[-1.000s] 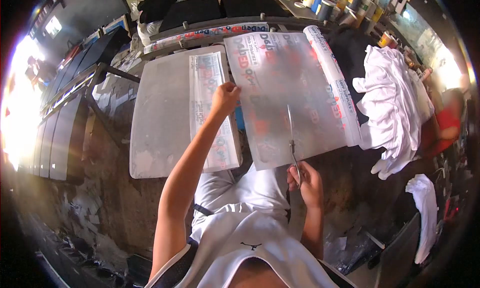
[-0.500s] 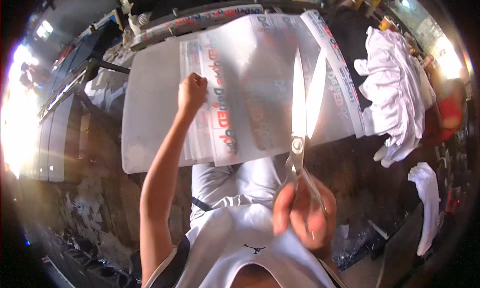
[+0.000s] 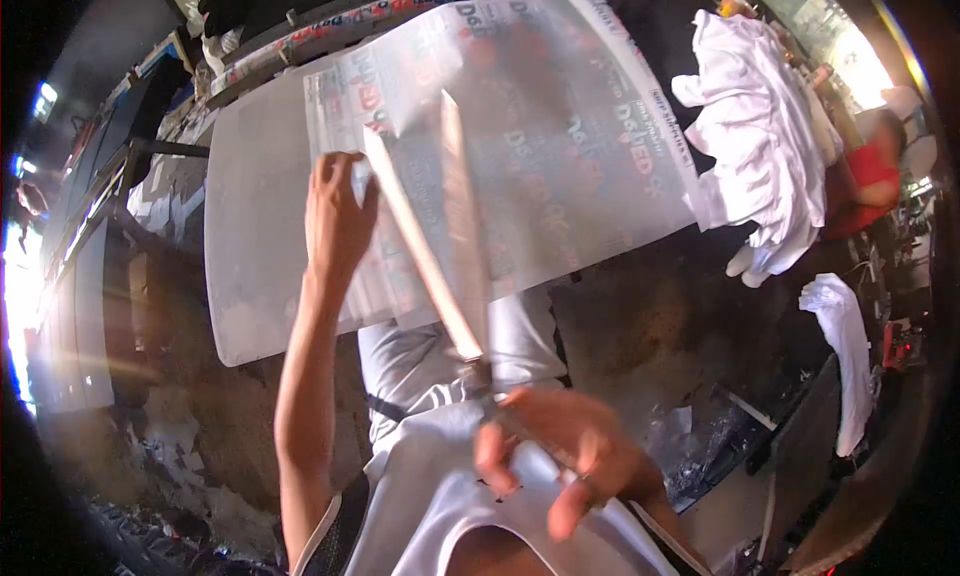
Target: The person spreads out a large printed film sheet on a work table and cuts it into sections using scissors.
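One right hand (image 3: 570,446), fingers curled round the handles of one pair of scissors (image 3: 467,351), two blades spread over one printed translucent sheet (image 3: 560,126). One left hand (image 3: 340,211), fingers bent, by sheet's left part, can't tell if gripping; sheet overlaps one grey board (image 3: 255,216), two white cloths (image 3: 755,136) at right
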Demonstrator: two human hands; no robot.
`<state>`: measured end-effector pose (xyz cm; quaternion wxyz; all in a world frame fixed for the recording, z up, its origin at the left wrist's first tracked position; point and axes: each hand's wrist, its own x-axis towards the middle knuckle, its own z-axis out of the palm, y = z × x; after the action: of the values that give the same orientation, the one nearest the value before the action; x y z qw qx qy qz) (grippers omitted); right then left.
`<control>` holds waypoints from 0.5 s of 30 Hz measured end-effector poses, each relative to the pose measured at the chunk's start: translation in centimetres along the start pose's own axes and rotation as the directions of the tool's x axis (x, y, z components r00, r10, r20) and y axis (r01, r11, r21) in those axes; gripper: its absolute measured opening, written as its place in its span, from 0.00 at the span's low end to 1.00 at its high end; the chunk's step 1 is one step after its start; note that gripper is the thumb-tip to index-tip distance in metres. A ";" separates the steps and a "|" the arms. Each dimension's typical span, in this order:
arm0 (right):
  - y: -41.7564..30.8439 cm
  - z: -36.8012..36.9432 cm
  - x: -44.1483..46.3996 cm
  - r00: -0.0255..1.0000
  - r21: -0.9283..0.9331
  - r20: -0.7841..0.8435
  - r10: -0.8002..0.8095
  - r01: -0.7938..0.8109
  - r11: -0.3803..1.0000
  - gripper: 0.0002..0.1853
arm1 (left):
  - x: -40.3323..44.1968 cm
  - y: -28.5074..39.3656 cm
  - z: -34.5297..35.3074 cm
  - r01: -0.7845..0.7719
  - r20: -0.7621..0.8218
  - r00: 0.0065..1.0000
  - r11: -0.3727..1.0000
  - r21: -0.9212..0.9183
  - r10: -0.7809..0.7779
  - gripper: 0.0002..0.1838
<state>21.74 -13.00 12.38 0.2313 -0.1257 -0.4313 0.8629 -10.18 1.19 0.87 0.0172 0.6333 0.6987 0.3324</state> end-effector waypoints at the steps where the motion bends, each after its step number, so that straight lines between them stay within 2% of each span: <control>1: 0.6 -1.2 -1.2 0.992 -0.161 -0.124 0.012 -0.032 0.986 0.34 | -1.7 0.8 -0.7 -0.066 0.056 0.996 0.998 -0.013 0.067 0.23; 2: 1.8 -1.7 -2.0 0.953 -0.274 -0.287 -0.097 0.015 0.962 0.33 | -3.7 1.5 -1.2 -0.127 0.112 0.985 0.991 -0.032 0.130 0.25; 3: 3.3 -2.6 -2.9 0.914 -0.346 -0.391 -0.106 -0.039 0.937 0.31 | -5.4 2.6 -1.3 -0.156 0.164 0.974 0.988 -0.012 0.156 0.28; 4: 4.6 -3.6 -3.9 0.901 -0.378 -0.421 -0.101 -0.073 0.923 0.27 | -6.8 3.5 -1.2 -0.184 0.213 0.960 0.983 0.004 0.179 0.31; 6: 6.6 -4.4 -5.6 0.865 -0.327 -0.502 0.010 -0.200 0.923 0.23 | -8.5 3.9 -0.2 -0.166 0.330 0.933 0.986 0.032 0.146 0.36; 7: 7.5 -4.5 -6.3 0.866 -0.321 -0.499 0.028 -0.215 0.922 0.23 | -8.9 3.5 0.3 -0.188 0.373 0.916 0.979 0.074 0.148 0.38; 9: 8.9 -4.5 -7.7 0.792 -0.348 -0.574 0.207 -0.465 0.814 0.20 | -9.2 3.4 0.5 -0.190 0.360 0.922 0.977 0.094 0.145 0.38; 10: 9.3 -4.3 -8.1 0.789 -0.337 -0.572 0.225 -0.477 0.812 0.20 | -9.2 3.5 0.4 -0.217 0.345 0.924 0.969 0.113 0.167 0.38; 12: 9.9 -4.0 -8.5 0.730 -0.224 -0.563 0.387 -0.585 0.779 0.17 | -9.4 3.4 0.6 -0.208 0.339 0.928 0.971 0.120 0.156 0.37; 15: 10.7 -3.5 -8.1 0.723 -0.111 -0.570 0.390 -0.539 0.835 0.17 | -9.5 3.2 0.5 -0.216 0.307 0.935 0.972 0.096 0.177 0.37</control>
<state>27.04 -20.31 1.84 0.0948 -0.4916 -0.4182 0.7579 -5.32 -7.14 -1.78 0.0475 0.7425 0.6412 0.1881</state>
